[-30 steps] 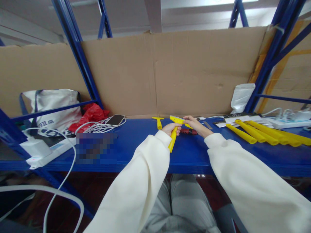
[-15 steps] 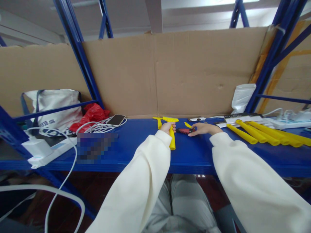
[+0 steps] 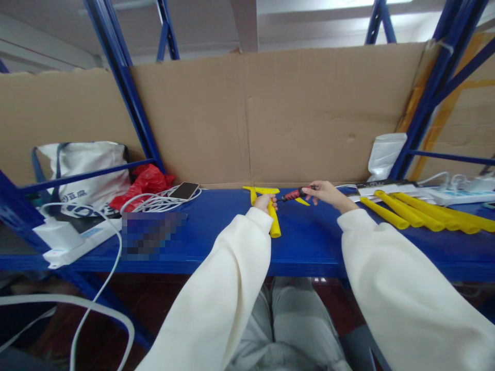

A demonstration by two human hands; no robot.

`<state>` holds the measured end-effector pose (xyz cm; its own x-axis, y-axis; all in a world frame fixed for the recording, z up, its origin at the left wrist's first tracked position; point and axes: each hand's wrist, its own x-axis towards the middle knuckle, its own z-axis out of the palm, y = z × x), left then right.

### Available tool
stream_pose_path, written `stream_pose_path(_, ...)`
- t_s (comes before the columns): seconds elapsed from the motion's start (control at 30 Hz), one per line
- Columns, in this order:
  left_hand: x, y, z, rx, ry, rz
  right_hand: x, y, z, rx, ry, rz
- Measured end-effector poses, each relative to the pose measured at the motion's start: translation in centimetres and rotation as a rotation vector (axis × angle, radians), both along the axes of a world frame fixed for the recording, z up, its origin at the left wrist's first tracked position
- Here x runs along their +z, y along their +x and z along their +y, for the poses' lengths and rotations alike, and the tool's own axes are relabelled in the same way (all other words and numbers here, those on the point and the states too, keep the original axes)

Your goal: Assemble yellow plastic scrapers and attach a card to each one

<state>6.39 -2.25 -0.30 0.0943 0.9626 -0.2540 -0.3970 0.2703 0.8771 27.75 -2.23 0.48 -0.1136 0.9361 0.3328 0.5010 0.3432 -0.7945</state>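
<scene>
My left hand [image 3: 265, 203] is closed round a yellow T-shaped plastic handle [image 3: 275, 226], whose tubular end points toward me. In my right hand [image 3: 323, 192] is a red and black screwdriver [image 3: 294, 194], gripped by its rear end between thumb and fingers. It tilts down to the left, with its front end close to my left hand; whether it touches the handle I cannot tell. Behind the screwdriver lies a small yellow piece [image 3: 303, 201]. Another yellow part [image 3: 253, 195] is just left of my left hand, partly hidden.
Several yellow tubes [image 3: 402, 211] lie side by side at the right of the blue table [image 3: 224, 260]. A phone [image 3: 184, 191] rests on coiled white cable at the left, near a red bag [image 3: 145, 185] and a power strip [image 3: 85, 241]. Cardboard [image 3: 309, 118] stands behind.
My right hand has raised the screwdriver off the table and tilted it, its front end now lower and to the left. My left hand has stayed nearly in place with the yellow handle.
</scene>
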Motion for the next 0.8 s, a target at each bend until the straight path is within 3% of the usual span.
stream_pose_path(0.2, -0.1, -0.2, 0.1, -0.012, -0.024, -0.012, -0.3, -1.1, 0.7, -0.205, 0.271, 0.315)
stream_pose_path(0.4, -0.3, -0.5, 0.4, -0.022, -0.083, 0.016, -0.5, -0.9, 1.4, -0.346, 0.324, 0.458)
stream_pose_path(0.7, -0.2, -0.5, 0.3, -0.036, -0.085, 0.041, -0.4, -1.0, 1.6, -0.341, 0.379, 0.608)
stream_pose_path(0.8, -0.3, -0.4, 0.2, -0.022, -0.069, 0.043, -0.4, -1.3, 1.6, -0.312, 0.461, 0.697)
